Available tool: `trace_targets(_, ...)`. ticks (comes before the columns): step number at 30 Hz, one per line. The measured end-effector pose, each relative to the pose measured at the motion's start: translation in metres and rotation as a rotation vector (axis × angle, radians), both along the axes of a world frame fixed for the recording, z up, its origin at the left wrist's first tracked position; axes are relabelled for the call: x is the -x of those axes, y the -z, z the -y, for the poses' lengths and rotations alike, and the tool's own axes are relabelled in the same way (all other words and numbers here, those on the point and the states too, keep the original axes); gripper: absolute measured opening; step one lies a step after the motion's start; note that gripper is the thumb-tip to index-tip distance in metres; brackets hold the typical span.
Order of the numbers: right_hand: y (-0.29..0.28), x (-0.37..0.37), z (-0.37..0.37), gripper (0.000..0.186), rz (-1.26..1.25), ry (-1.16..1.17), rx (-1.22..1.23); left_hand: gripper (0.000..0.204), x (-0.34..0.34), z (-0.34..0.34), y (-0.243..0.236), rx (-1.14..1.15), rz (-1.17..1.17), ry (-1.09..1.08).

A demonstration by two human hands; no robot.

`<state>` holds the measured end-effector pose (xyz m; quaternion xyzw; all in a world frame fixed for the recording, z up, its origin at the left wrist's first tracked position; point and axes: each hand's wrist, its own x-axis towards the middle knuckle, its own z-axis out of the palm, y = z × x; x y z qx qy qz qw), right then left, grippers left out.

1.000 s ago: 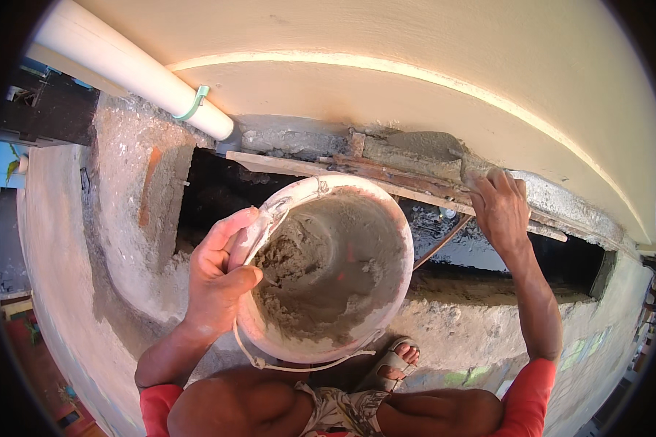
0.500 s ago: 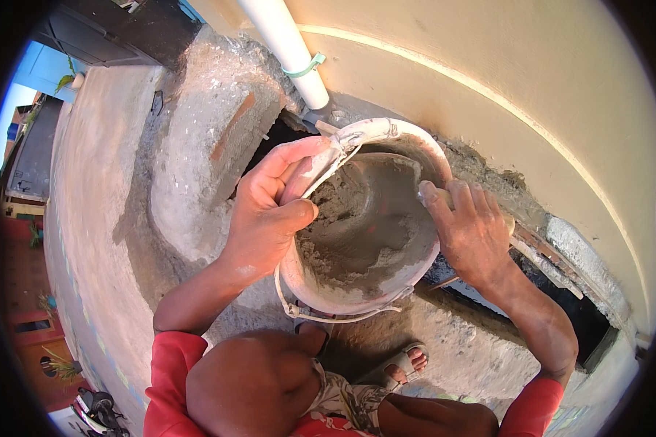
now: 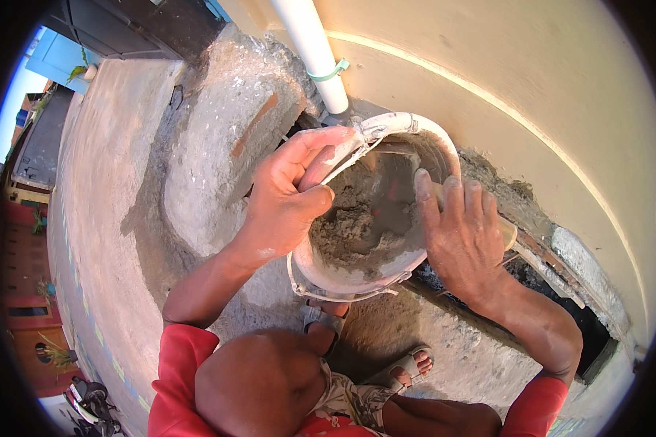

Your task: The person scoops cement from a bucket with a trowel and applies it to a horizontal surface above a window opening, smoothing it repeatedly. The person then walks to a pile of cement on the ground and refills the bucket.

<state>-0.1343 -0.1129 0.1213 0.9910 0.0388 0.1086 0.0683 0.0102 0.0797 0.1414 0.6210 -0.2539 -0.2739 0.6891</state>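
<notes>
The bucket is pinkish white, the mortar grey, the sleeves red.

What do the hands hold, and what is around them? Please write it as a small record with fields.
left hand: grips the bucket by its rim
right hand: holds a wooden handle at the bucket's right side
bucket contents: wet grey mix
beyond: tan wall; white pipe with green clamp

tool handle: mostly hidden by right hand | white pipe: top cut off
</notes>
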Motion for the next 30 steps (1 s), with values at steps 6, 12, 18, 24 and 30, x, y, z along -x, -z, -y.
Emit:
trace_targets(6, 0.034, 0.019, -0.044, 0.043, -0.047, -0.214, 0.124, 0.064, -0.007, 0.002, 0.002, 0.042, 0.128, -0.077)
trace_targets(12, 0.001, 0.0, 0.006, 0.043, -0.054, -0.098, 0.029, 0.063, -0.006, -0.005, 0.003, -0.028, 0.106, -0.142)
trace_targets(18, 0.043, -0.019, 0.001, 0.047, -0.022, -0.043, 0.173, 0.064, -0.002, -0.001, 0.001, 0.053, 0.148, -0.167)
trace_targets(24, 0.025, 0.0, -0.008, 0.047, -0.244, -0.096, 0.113, 0.062, 0.001, -0.008, 0.006, 0.014, 0.166, -0.198)
trace_targets(30, -0.024, -0.032, -0.016, 0.029, -0.166, 0.044, 0.296, 0.06, 0.012, -0.001, 0.002, 0.047, 0.21, -0.145)
